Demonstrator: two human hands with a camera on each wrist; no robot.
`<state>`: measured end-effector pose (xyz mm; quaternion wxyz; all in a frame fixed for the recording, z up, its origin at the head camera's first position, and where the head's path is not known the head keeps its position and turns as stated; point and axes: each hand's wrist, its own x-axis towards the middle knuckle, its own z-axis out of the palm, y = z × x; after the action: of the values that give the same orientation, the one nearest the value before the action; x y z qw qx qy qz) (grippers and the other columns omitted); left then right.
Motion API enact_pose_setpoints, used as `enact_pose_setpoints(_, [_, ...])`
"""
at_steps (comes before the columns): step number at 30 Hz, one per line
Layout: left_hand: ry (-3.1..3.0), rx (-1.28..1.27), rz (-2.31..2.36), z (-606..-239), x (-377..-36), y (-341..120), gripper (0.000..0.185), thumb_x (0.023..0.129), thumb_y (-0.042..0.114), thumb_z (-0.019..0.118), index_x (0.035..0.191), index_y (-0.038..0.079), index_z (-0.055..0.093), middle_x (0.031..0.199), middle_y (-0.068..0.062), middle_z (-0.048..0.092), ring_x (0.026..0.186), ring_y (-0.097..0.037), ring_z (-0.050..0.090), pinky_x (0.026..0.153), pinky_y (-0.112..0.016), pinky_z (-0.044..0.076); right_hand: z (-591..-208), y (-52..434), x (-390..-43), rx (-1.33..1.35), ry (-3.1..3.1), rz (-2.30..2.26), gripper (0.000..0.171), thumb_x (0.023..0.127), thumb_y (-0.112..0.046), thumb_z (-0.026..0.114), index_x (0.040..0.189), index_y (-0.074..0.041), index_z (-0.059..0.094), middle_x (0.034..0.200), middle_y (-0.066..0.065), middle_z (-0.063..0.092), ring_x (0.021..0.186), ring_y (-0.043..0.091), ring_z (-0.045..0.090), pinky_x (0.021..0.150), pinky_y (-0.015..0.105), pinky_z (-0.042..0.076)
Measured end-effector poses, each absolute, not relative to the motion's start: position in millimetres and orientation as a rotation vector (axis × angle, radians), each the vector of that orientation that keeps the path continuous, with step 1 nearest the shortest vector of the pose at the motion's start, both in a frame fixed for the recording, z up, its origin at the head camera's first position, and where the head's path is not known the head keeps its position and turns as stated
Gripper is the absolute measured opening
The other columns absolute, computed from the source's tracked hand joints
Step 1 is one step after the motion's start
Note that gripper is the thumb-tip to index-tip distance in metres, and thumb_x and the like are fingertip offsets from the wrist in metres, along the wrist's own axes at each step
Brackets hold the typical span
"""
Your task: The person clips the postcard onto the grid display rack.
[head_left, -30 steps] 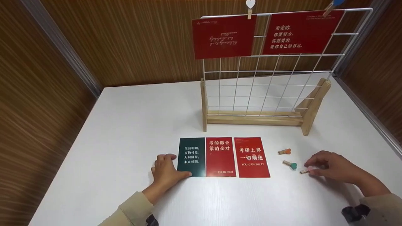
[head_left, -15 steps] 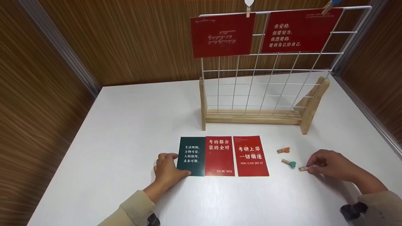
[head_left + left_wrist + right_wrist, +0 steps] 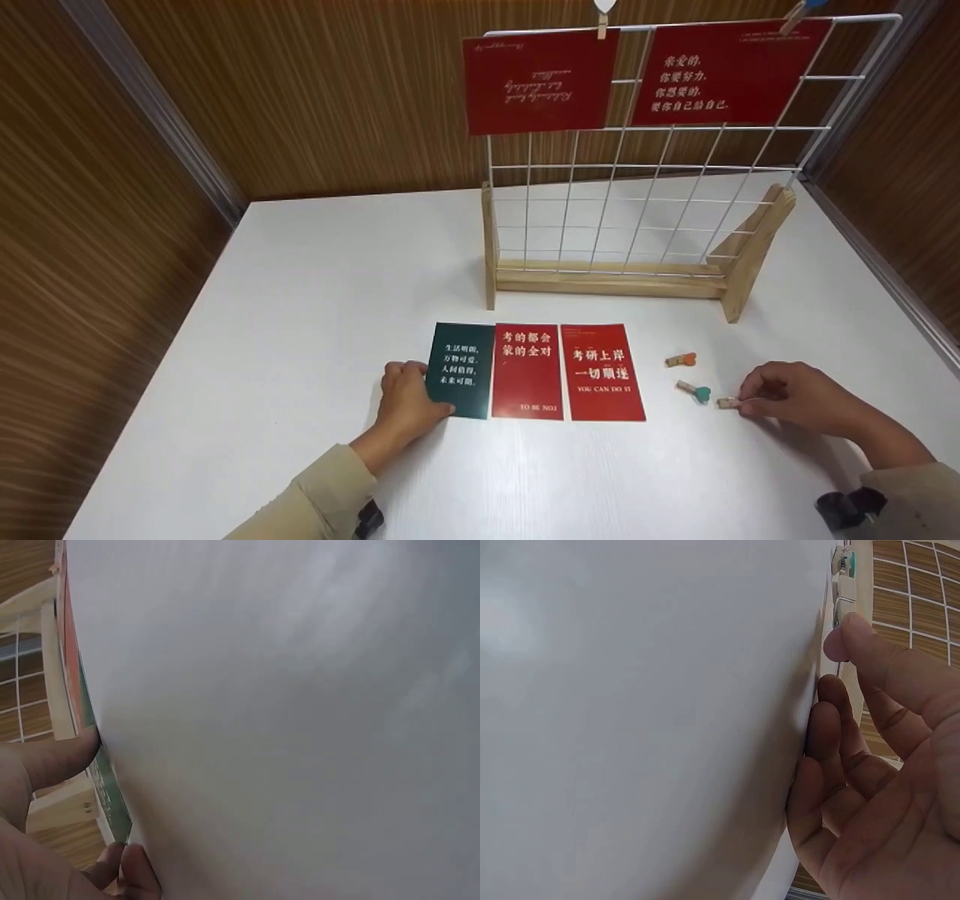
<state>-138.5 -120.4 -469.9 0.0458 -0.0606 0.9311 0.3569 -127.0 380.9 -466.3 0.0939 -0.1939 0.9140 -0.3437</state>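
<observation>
My left hand (image 3: 409, 397) grips the dark green card (image 3: 461, 371) at its left side, thumb along the lower edge and fingers at the left edge. In the left wrist view, the thumb and curled fingers meet the green card (image 3: 112, 802) at its edges. To its right lie a red card (image 3: 526, 375) and a second red card (image 3: 604, 382). My right hand (image 3: 802, 397) pinches a clothespin (image 3: 727, 403) by its pink heart, mostly hidden by the fingers. The right wrist view shows this wooden clothespin (image 3: 845, 596) beyond the thumb tip. An orange-heart clothespin (image 3: 680, 360) and a green-heart clothespin (image 3: 694, 391) lie nearby.
Behind the cards stands a white wire grid (image 3: 592, 166) in a wooden base (image 3: 611, 283). Two red cards hang on it, one under a white-heart clothespin (image 3: 602, 22), the other under a blue-heart clothespin (image 3: 795, 16). Wood-grain panels (image 3: 337, 97) enclose the white table (image 3: 315, 285).
The green card has tilted slightly in my left hand. My right fingers have closed on the pink-heart clothespin and turned it a little; its heart is now mostly covered.
</observation>
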Motion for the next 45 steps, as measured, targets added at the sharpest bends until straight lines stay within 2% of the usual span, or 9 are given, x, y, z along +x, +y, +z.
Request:
enact_pose_setpoints(7, [2.827, -0.179, 1.062, -469.0, -141.4, -118.7, 0.078, 0.067, 0.005, 0.084, 0.131, -0.010, 0.042, 0.117, -0.023, 0.044, 0.102, -0.032, 0.048, 0.095, -0.044, 0.042, -466.6, 382.2, -127.2, -0.579, 2.682, -1.060, 0.011, 0.082, -0.009, 0.074, 0.089, -0.009, 0.066, 0.089, -0.001, 0.064, 0.079, 0.003, 0.056, 0.068, 0.016, 0.046])
enact_pose_setpoints(18, [2.815, -0.151, 1.070, -468.1, -144.2, -122.6, 0.070, 0.067, 0.005, 0.083, 0.124, -0.011, 0.046, 0.107, -0.022, 0.050, 0.094, -0.031, 0.051, 0.089, -0.045, 0.045, -470.2, 383.7, -127.9, -0.593, 2.714, -1.030, 0.012, 0.081, -0.010, 0.075, 0.088, -0.011, 0.065, 0.088, -0.003, 0.064, 0.078, 0.002, 0.055, 0.068, 0.017, 0.047])
enact_pose_setpoints(27, [2.817, -0.115, 1.105, -468.8, -141.4, -127.9, 0.062, 0.065, 0.007, 0.083, 0.114, -0.011, 0.051, 0.100, -0.017, 0.050, 0.091, -0.029, 0.052, 0.085, -0.044, 0.046, -465.7, 378.6, -128.3, -0.492, 2.719, -0.952, 0.013, 0.081, -0.015, 0.075, 0.090, -0.011, 0.066, 0.090, -0.003, 0.065, 0.079, 0.003, 0.057, 0.070, 0.020, 0.049])
enact_pose_setpoints(30, [2.791, -0.102, 1.141, -466.1, -141.1, -131.4, 0.057, 0.068, 0.006, 0.081, 0.112, -0.011, 0.051, 0.098, -0.016, 0.050, 0.090, -0.028, 0.052, 0.085, -0.043, 0.046, -464.2, 378.3, -128.6, -0.469, 2.709, -0.961, 0.012, 0.082, -0.015, 0.075, 0.090, -0.011, 0.066, 0.089, -0.004, 0.065, 0.080, 0.004, 0.058, 0.071, 0.021, 0.050])
enact_pose_setpoints(39, [2.685, -0.113, 1.271, -459.2, -143.8, -147.2, 0.034, 0.079, 0.001, 0.073, 0.104, -0.009, 0.052, 0.086, -0.010, 0.054, 0.080, -0.021, 0.051, 0.072, -0.034, 0.047, -460.4, 382.6, -131.2, -0.425, 2.740, -1.064, 0.010, 0.085, -0.012, 0.071, 0.091, -0.009, 0.065, 0.085, 0.002, 0.064, 0.075, 0.008, 0.057, 0.066, 0.021, 0.048])
enact_pose_setpoints(45, [2.648, -0.143, 1.339, -456.5, -146.8, -155.8, 0.027, 0.081, -0.002, 0.070, 0.102, -0.008, 0.055, 0.080, -0.006, 0.052, 0.077, -0.020, 0.050, 0.071, -0.033, 0.044, -460.3, 385.8, -132.3, -0.359, 2.699, -1.277, 0.013, 0.090, -0.008, 0.066, 0.100, -0.001, 0.063, 0.090, 0.007, 0.065, 0.074, 0.013, 0.059, 0.062, 0.025, 0.051])
